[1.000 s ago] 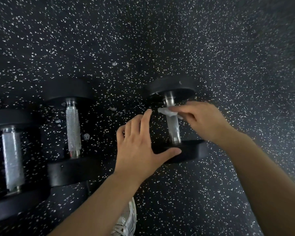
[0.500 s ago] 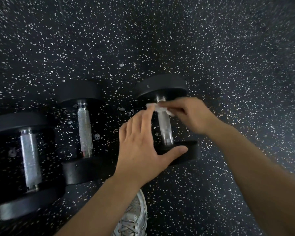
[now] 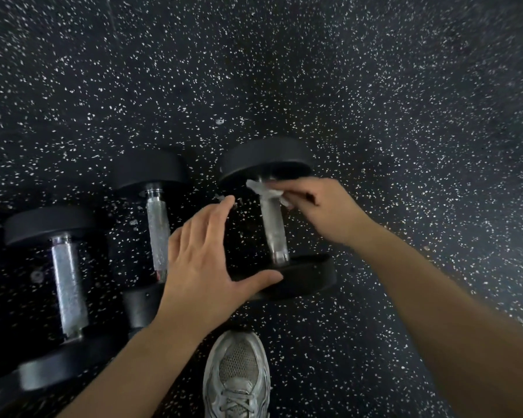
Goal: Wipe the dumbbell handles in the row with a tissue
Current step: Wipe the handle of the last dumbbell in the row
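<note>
Three black dumbbells with knurled silver handles lie in a row on the floor. My right hand (image 3: 317, 206) pinches a white tissue (image 3: 266, 191) against the far end of the rightmost dumbbell's handle (image 3: 274, 230), just under its far weight head (image 3: 264, 159). My left hand (image 3: 206, 267) is spread flat, thumb resting on the near weight head (image 3: 302, 276) of that dumbbell, fingers apart and holding nothing. The middle dumbbell's handle (image 3: 157, 233) and the left dumbbell's handle (image 3: 68, 285) lie bare to the left.
Black rubber floor (image 3: 375, 101) with white speckles surrounds everything. A grey mesh sneaker (image 3: 237, 375) stands at the bottom centre, just below the rightmost dumbbell. A further dark dumbbell edge shows at the far left border.
The view has shifted so the dumbbells sit further right in the frame. My right hand with the tissue has slid slightly toward the far end of the handle. My left hand stays braced.
</note>
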